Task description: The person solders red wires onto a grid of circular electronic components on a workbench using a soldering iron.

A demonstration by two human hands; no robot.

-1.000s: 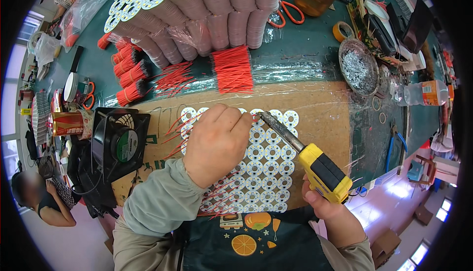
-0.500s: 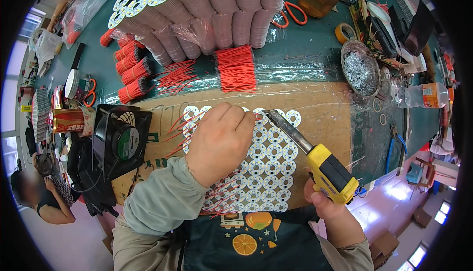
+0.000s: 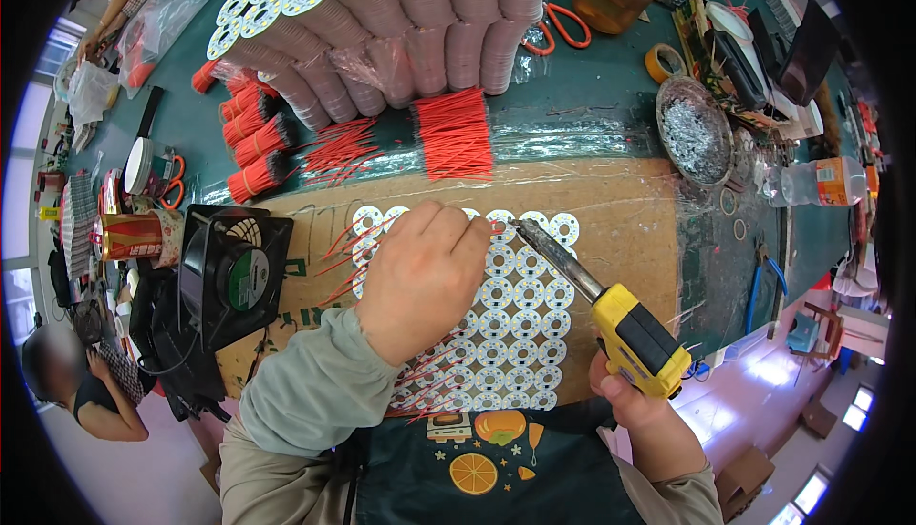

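Note:
My left hand (image 3: pixel 425 282) is closed in a pinch over the rows of round white LED boards (image 3: pixel 526 293). A short bit of red wire (image 3: pixel 496 229) shows at its fingertips, over a board in the far row. My right hand (image 3: pixel 625 393) grips a yellow-and-black soldering gun (image 3: pixel 641 339) by its handle. The gun's dark metal tip points far left and lies beside that same board, close to the wire. Red wires stick out from several boards on the left side of the grid; my left hand and sleeve hide part of the boards.
Brown cardboard (image 3: pixel 630 239) lies under the boards. Behind stand tall stacks of round boards (image 3: pixel 420 48), with loose red wires (image 3: pixel 451 134) and bundled wires (image 3: pixel 258 177). A black fan (image 3: pixel 234 272) stands left; a metal dish (image 3: pixel 695 134), bottle (image 3: pixel 821 182) and blue pliers (image 3: pixel 763 282) lie right.
The soldering gun's tip has shifted slightly toward me, nearer the board's edge. My left hand stays in nearly the same place, still pinching the wire.

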